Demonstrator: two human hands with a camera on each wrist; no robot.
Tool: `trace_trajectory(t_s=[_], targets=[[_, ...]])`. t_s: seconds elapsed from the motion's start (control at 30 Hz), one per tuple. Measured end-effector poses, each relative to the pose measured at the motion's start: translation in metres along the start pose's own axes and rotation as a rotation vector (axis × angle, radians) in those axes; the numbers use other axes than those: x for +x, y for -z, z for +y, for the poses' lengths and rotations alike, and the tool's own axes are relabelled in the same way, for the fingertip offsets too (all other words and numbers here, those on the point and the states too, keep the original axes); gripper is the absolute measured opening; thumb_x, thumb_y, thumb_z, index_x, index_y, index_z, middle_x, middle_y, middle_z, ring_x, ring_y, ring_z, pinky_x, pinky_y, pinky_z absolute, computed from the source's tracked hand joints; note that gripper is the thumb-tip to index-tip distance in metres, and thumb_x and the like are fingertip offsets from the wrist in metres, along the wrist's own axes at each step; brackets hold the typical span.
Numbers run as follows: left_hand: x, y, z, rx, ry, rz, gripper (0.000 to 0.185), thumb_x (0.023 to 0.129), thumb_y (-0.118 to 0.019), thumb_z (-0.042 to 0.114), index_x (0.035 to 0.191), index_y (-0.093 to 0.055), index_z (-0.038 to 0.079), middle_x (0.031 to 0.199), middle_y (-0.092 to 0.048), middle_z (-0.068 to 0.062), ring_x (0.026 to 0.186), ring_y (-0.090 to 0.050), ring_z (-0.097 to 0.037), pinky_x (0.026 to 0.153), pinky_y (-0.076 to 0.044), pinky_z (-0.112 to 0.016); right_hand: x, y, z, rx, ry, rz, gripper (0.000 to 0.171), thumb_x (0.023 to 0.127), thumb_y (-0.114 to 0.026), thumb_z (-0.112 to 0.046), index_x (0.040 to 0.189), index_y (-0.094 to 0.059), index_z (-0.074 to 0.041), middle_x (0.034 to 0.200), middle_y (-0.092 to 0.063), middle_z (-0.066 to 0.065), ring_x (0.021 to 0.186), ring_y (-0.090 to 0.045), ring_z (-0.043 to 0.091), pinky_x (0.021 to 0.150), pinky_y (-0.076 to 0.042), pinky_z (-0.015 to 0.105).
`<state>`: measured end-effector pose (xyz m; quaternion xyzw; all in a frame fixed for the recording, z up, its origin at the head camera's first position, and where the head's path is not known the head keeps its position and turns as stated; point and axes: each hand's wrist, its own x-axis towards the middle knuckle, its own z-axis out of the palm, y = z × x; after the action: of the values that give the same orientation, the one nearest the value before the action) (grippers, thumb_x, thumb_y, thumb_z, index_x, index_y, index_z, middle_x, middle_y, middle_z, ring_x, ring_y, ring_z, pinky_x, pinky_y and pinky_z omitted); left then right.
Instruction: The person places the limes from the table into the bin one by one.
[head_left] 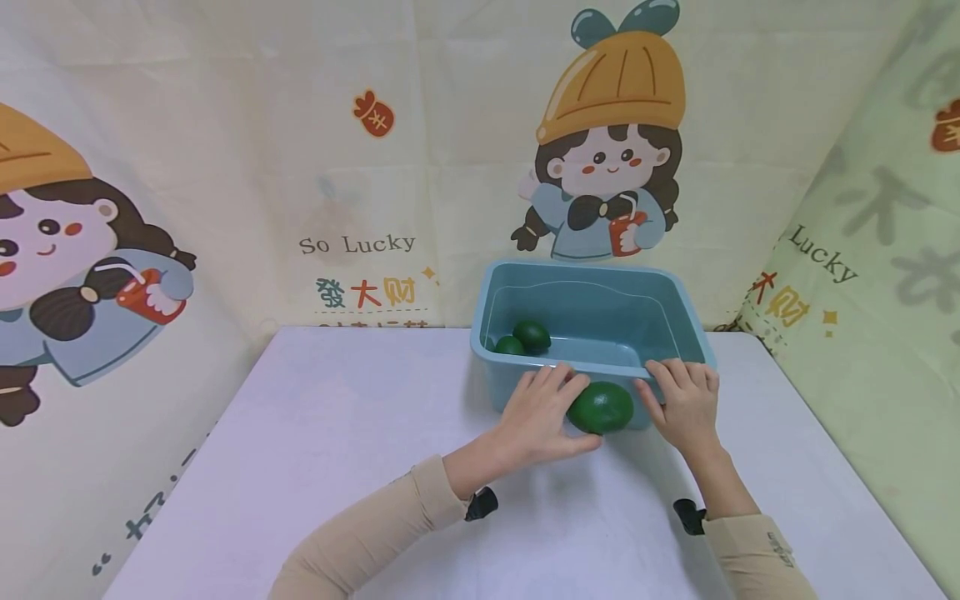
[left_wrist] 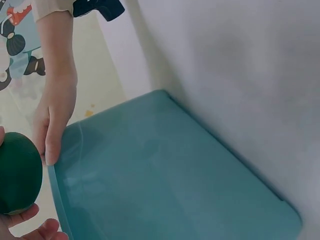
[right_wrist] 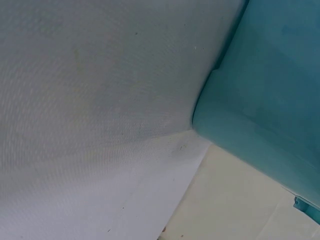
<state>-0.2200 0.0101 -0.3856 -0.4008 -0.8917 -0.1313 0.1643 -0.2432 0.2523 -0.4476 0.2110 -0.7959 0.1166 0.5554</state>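
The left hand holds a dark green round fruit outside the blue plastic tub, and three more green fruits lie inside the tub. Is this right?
Not quite: the head view shows two green fruits inside the blue plastic tub, not three. The left hand does hold the dark green round fruit outside it.

"So Lucky" on backdrop cloth [head_left: 356, 244]

Both hands forward, sleeves beige.
Left hand [head_left: 542, 414] fingers curled in a grip; right hand [head_left: 684, 406] fingers straight, pressing.
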Motion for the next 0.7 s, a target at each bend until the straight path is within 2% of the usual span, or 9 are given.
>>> trace_trajectory(t_s=[0.43, 0.7], targets=[[0.011, 0.01, 0.001, -0.047, 0.024, -0.022, 0.061, 0.076, -0.058, 0.059, 0.123, -0.048, 0.021, 0.111, -0.045, 0.003, 0.096, -0.042, -0.01, 0.081, -0.037, -0.029, 0.001, 0.0, 0.0, 0.011, 0.01, 0.025, 0.045, 0.092, -0.045, -0.041, 0.09, -0.061, 0.001, 0.082, -0.055, 0.016, 0.071, -0.039, 0.034, 0.069, -0.024, 0.049], [0.019, 0.012, 0.0, -0.06, 0.047, 0.004, 0.061, 0.076, -0.058, 0.059, 0.122, -0.049, 0.02, 0.111, -0.046, 0.003, 0.097, -0.042, -0.011, 0.08, -0.037, -0.029, 0.001, 0.001, 0.001, 0.005, 0.005, 0.004, 0.044, 0.094, -0.043, -0.039, 0.091, -0.061, 0.001, 0.082, -0.055, 0.017, 0.072, -0.04, 0.035, 0.069, -0.024, 0.05]])
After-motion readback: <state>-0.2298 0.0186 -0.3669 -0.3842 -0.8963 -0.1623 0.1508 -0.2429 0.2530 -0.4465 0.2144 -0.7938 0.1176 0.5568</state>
